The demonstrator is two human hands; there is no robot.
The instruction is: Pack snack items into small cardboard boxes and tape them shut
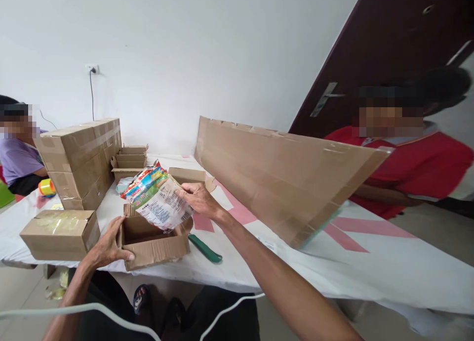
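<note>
A: How far along is the packing judged to be?

B: About midway for this box. The small open carton [153,242] is seen standing on the counter [259,262] with its flaps up, and as far as can be seen its inside is bare. The snack packet [157,196] is not yet lowered in. Sealed cartons [59,232] are set to the left, with a taller stack [81,158] behind them, so earlier boxes are judged finished. Placing, closing and taping are left for this one.

A: Where is the packet held relative to the grip?

B: It is pinched at its right edge by the right hand [198,198], fingers laid over the printed face and thumb apparently behind. The packet is tilted, its lower end hanging just above the carton's opening, its upper end pointing away to the left.

A: And the other grip?

B: The left hand [107,247] is pressed against the carton's left wall, fingers curled round the near corner, so the box is steadied.

A: Anything else close by?

B: A green-handled cutter [205,248] is lying just right of the carton, untouched. A long flattened cardboard sheet [285,178] is held up by a person in red [407,168] on the right.
</note>
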